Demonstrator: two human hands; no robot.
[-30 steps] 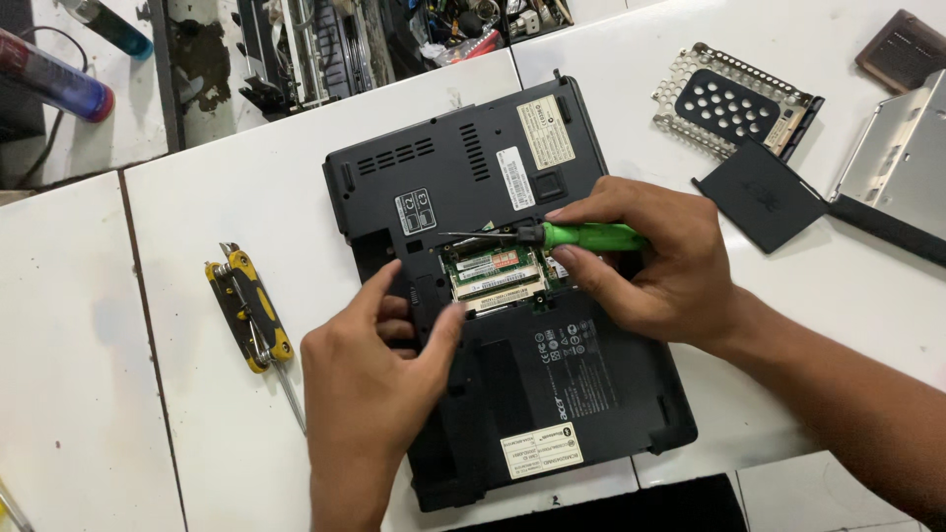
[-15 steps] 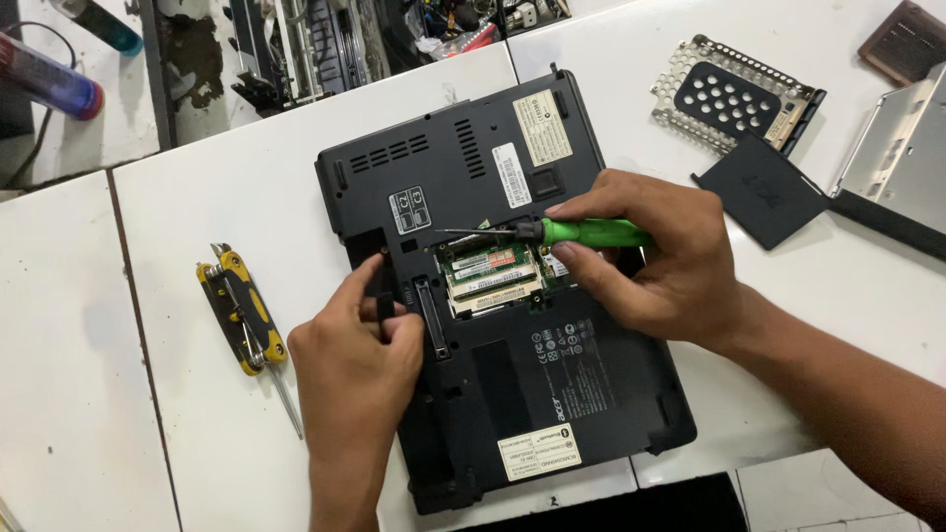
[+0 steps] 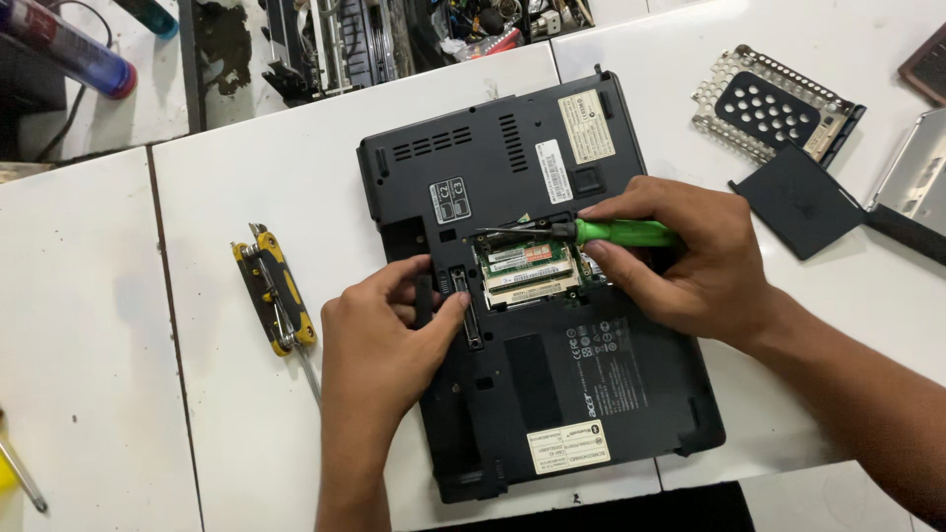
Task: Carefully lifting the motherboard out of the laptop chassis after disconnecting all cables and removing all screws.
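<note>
A black laptop (image 3: 552,394) lies upside down on the white table, its memory bay open with green memory modules (image 3: 527,271) showing. My right hand (image 3: 680,261) grips a green-handled screwdriver (image 3: 621,233), whose metal tip points left along the bay's upper edge. My left hand (image 3: 379,340) rests on the laptop's left edge beside the bay, thumb and fingers pinching at the casing near a narrow slot (image 3: 465,310); I cannot tell whether it holds anything.
A yellow and black multi-bit tool (image 3: 276,291) lies left of the laptop. At the right are a perforated metal drive caddy (image 3: 774,103), a black cover plate (image 3: 798,202) and a silver drive (image 3: 921,182). Electronics clutter (image 3: 394,39) and a blue-capped tube (image 3: 69,49) lie at the back.
My left hand has slid off the area beside the memory bay to the laptop's left edge. The right hand and screwdriver stay in the same place at the bay.
</note>
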